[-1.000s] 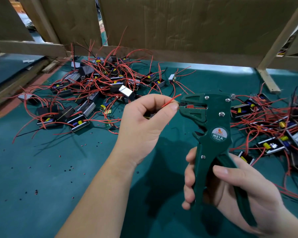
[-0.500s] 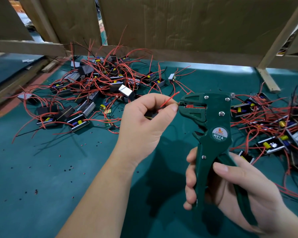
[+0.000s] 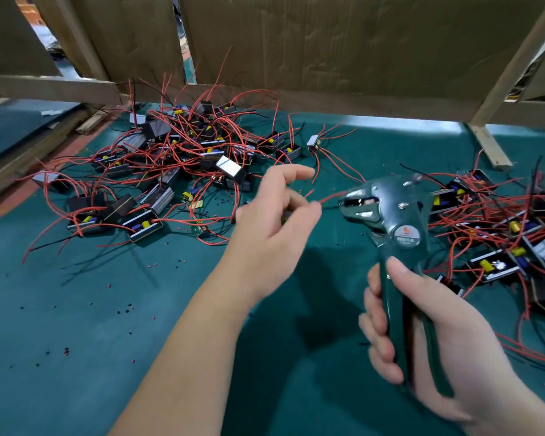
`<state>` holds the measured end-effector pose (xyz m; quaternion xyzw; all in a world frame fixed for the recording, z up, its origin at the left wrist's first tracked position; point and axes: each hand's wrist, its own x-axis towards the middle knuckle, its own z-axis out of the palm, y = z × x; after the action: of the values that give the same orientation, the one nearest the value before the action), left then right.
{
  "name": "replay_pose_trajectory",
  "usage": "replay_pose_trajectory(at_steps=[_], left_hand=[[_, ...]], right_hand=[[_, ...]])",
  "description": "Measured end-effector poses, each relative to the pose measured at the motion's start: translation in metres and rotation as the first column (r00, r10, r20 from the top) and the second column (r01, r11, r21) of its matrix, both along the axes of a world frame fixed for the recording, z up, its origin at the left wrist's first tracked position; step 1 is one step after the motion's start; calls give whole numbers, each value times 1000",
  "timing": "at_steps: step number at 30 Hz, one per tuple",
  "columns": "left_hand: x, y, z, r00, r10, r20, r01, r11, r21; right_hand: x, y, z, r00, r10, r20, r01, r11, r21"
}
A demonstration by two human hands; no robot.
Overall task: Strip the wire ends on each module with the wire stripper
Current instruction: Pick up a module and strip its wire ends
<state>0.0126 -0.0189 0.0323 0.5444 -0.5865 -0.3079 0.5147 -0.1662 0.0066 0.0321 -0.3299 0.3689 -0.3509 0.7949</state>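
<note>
My right hand (image 3: 422,335) grips the two handles of a green wire stripper (image 3: 400,221), squeezed close together, its jaws pointing left. My left hand (image 3: 271,225) hovers just left of the jaws and pinches a thin red wire (image 3: 328,198) between thumb and fingers, index finger raised. The wire's tip sits just outside the jaw mouth. The module on that wire is hidden behind my left hand. Motion blurs both hands.
A heap of black modules with red wires (image 3: 183,158) lies at the back left of the green mat (image 3: 76,341). Another heap of modules (image 3: 501,234) spreads at the right. Small red and black insulation bits (image 3: 125,308) dot the mat. Cardboard and wooden rails (image 3: 328,99) close the back.
The stripper handles have closed together and the tool has tilted and shifted right. My left hand pulled the red wire leftward out of the jaws and its index finger lifted.
</note>
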Motion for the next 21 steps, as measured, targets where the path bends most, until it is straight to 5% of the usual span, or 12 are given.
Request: replay_pose_trajectory(at_steps=[2,4,9,15,21], left_hand=[[-5,1,-5,973,-34,227,8,994,113],[-10,-1,-6,961,-81,263,32,982,186],[-13,0,-3,980,-176,-88,189,967,173],[-20,5,-14,878,-421,-227,468,855,224],[-15,-2,-3,842,-311,-441,387,917,93]], right_hand=[[-2,-4,-1,999,-30,-40,30,1000,6],[-2,-8,-2,997,-72,25,73,996,-42],[-1,-10,-5,982,-97,164,131,968,-215],[3,-4,-9,992,25,122,2,976,-217],[-4,-7,-6,995,-94,21,97,957,-274]])
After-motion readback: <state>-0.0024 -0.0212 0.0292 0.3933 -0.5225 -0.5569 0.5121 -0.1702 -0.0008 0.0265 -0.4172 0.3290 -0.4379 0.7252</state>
